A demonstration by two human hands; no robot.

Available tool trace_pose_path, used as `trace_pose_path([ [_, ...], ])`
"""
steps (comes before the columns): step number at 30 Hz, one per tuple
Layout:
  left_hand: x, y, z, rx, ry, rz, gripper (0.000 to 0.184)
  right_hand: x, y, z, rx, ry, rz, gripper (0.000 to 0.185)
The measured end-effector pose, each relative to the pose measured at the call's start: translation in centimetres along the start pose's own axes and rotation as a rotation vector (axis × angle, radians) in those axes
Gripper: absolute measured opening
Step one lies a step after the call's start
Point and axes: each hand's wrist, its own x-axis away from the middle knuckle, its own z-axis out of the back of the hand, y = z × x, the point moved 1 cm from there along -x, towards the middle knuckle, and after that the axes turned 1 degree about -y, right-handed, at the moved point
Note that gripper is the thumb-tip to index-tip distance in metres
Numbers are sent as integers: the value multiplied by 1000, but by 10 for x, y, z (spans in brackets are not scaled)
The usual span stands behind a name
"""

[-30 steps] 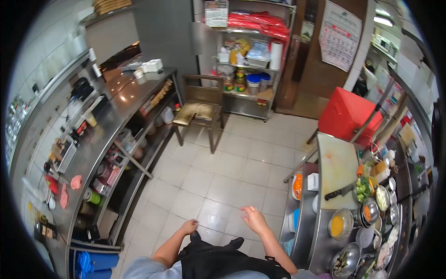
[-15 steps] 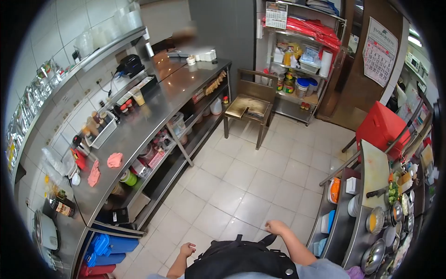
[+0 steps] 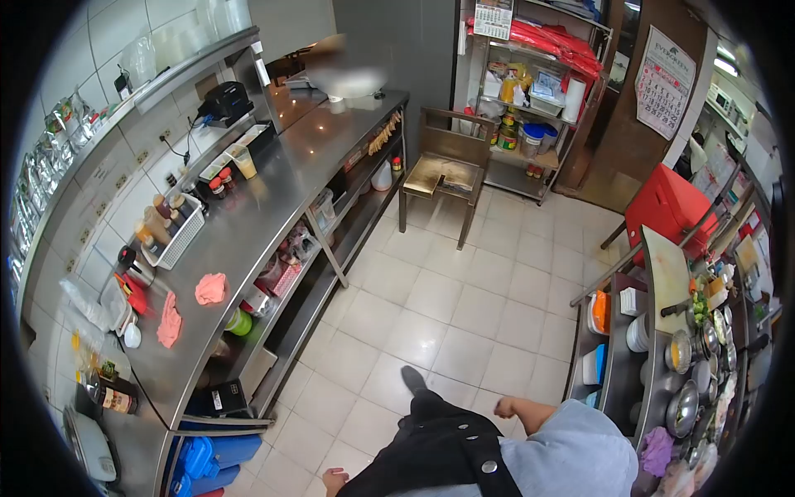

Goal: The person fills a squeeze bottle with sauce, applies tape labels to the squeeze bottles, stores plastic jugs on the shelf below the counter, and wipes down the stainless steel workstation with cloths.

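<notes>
Low in the view, my left hand (image 3: 334, 480) hangs over the tiled floor (image 3: 381, 398), partly cut off by the black apron (image 3: 439, 447); its fingers are too small to read. My right hand (image 3: 504, 407) is curled beside the apron's right side, above the floor, and whatever it may hold is hidden. Neither hand touches a counter. One dark shoe (image 3: 413, 378) shows ahead of the apron.
A steel counter (image 3: 273, 203) with pink cloths (image 3: 211, 288) runs along the left. Ahead are a worn chair (image 3: 443, 176) and a shelf rack (image 3: 513, 178). On the right, a prep counter (image 3: 617, 352) holds bowls, a cutting board (image 3: 665, 269) and a knife (image 3: 675, 309); a red bin (image 3: 667, 207) stands behind.
The view has swung right, then left slightly, bringing the left counter further in. A foot has come forward. My right hand has gone from spread fingers to curled.
</notes>
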Motion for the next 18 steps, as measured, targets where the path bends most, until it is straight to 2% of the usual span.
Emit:
trace_pose_path([
  [2, -1, -1, -1, -56, 4, 27, 22, -9, 11, -4, -74, -47, -51, 26],
  [4, -7, -1, -2, -102, 13, 37, 19, -7, -2, 4, -58, -73, -302, 25],
  [5, -12, 4, -2, -118, 20, 38, 19, -22, -15, 10, -63, -76, -298, 25],
  [7, -26, 13, 2, -156, 36, 34, 20, -59, -42, 35, -28, -35, -147, 26],
  [10, -50, 30, 11, -213, 86, 17, 26, -60, -153, 103, 154, -62, -54, 25],
  [12, -69, 37, 20, -303, 147, 22, 31, -55, -227, 148, -146, 143, 158, 20],
  [13, -82, 44, 27, -352, 161, 26, 34, -53, -259, 166, -56, 102, 190, 20],
  [14, -88, 52, 34, -363, 168, 32, 37, -38, -297, 185, -250, 191, 253, 19],
  [15, -109, 45, 44, -218, 89, -72, 38, -28, -332, 200, -446, 263, 314, 18],
  [16, -142, 31, 44, -594, 302, -385, 43, -32, -357, 214, -462, 227, 395, 19],
  [17, -151, 46, 52, -197, 296, -151, 47, -29, -382, 230, -475, 184, 468, 20],
  [18, -146, 78, 62, -147, 397, -126, 39, -24, -402, 244, -371, 138, 500, 21],
])
